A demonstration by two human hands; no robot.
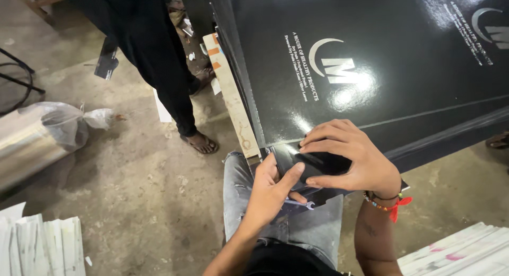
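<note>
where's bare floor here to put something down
Bare concrete floor lies between the wrapped roll, the white strips and the person's knee. It is crowded at the black sheet's corner, where both hands press, and by the bystander's foot.

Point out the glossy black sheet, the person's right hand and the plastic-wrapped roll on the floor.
glossy black sheet (403, 59), head view, on its shiny upper face.
right hand (352, 157), head view, on the back of the hand.
plastic-wrapped roll (37, 135), head view, on its wrapped side.
</note>
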